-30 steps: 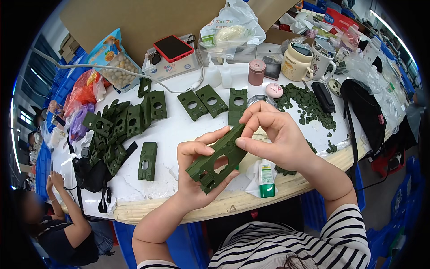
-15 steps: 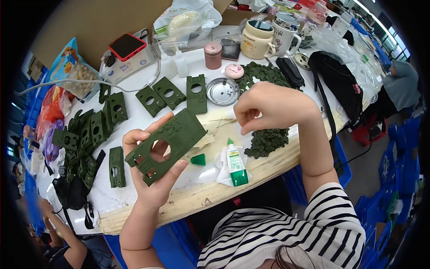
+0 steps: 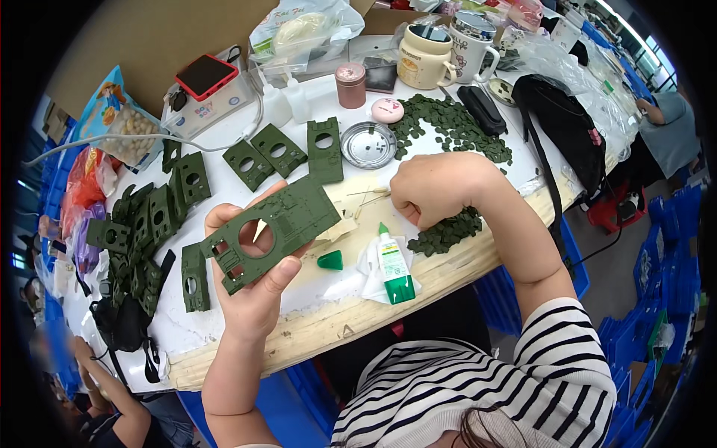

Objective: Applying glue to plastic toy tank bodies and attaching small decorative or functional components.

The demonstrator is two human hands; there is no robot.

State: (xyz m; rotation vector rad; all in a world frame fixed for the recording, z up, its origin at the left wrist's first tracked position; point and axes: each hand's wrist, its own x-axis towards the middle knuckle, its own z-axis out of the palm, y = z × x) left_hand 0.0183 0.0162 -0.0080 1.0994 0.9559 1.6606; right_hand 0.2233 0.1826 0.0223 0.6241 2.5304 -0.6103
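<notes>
My left hand [image 3: 255, 302] grips a dark green plastic model tank hull plate [image 3: 302, 207], thumb along its near edge, fingers behind. The plate has one large round hole and smaller square openings at its left end. My right hand [image 3: 439, 183] is curled, fingertips pointing down beside a small heap of green plastic pieces [image 3: 453, 233]. Its fingertips are largely hidden, and I cannot make out whether a piece is between them. Between the hands, a glue bottle [image 3: 394, 270] with a green tip lies on white tissue, near a green cap [image 3: 331, 260].
Similar green plates [image 3: 325, 153] lie at the back, with a stack of more [image 3: 142, 224] on the left. A wider spread of small green pieces [image 3: 448, 127], a round metal tin [image 3: 369, 145], mugs [image 3: 426, 63] and a black bag [image 3: 560, 134] occupy the far right.
My right hand has come down closer to the small heap, its fingers curling in. The plate in my left hand has turned a little and its right end has risen slightly.
</notes>
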